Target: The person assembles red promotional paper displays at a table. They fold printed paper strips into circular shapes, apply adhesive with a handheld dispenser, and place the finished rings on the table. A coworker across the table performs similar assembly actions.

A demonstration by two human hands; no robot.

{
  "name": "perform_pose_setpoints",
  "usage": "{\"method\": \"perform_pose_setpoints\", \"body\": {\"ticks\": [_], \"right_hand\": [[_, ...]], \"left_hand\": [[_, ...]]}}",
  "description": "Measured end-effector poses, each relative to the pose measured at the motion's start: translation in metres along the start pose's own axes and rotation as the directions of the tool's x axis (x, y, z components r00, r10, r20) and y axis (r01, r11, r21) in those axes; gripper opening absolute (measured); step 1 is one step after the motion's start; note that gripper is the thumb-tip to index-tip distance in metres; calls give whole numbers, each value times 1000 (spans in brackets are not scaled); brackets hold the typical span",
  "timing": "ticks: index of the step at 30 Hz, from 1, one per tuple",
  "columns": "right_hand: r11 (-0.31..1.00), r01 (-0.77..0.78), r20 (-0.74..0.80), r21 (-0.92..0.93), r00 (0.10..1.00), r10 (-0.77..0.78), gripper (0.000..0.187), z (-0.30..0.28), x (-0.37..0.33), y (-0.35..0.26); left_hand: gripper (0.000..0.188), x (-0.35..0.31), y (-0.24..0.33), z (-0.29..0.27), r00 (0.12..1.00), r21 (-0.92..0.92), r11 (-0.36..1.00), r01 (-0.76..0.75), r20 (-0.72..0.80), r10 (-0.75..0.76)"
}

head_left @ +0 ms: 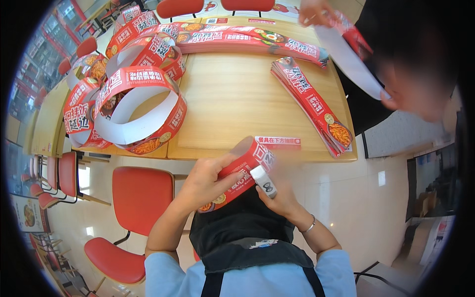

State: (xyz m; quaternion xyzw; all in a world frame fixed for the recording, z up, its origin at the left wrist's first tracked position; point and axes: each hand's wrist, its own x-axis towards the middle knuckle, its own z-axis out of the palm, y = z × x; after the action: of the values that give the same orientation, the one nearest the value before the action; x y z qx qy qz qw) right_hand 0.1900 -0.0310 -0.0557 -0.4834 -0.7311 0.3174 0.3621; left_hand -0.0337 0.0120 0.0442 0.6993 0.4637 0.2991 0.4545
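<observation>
My left hand [205, 183] grips a red printed paper band [236, 179], thumb across its face. The band is bent, with part of its pale inner side showing at the top. In my right hand [283, 199] is a small white stapler [263, 181] with dark round marks, its upper end against the band's right side. Both hands are just in front of the near table edge, above my black apron. A stack of flat red paper strips [311, 106] lies slantwise on the table's right side.
Several closed paper rings [141, 104] are piled on the table's left. A long stack of flat strips [247, 40] lies along the far side of the wooden table [222, 99]. At right, another person's hand [316, 12] holds a strip [352, 64]. A red chair [142, 198] stands at left.
</observation>
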Motion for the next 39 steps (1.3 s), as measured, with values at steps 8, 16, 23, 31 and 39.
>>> {"method": "perform_pose_setpoints", "body": {"ticks": [8,16,23,31,39], "right_hand": [[959,-231,303,166,937,173,62,-38,-7,-23],[874,45,-48,-483,996,-78,66,-40,-5,-37],[945,34,-30,-325,998,-46,65,-32,-8,-32],[938,39,-73,-344,995,-69,69,-28,-6,-34],[912,66,-145,-406,980,-136,70,-24,-8,-25]], "left_hand": [[22,5,-9,0,997,-27,999,35,68,-33],[24,9,-2,11,996,-71,994,84,10,-83],[25,5,-4,10,999,-33,999,0,-49,-2],[26,-3,11,6,994,39,998,-44,-94,48],[25,-15,9,-5,979,-55,998,26,-201,-36]]}}
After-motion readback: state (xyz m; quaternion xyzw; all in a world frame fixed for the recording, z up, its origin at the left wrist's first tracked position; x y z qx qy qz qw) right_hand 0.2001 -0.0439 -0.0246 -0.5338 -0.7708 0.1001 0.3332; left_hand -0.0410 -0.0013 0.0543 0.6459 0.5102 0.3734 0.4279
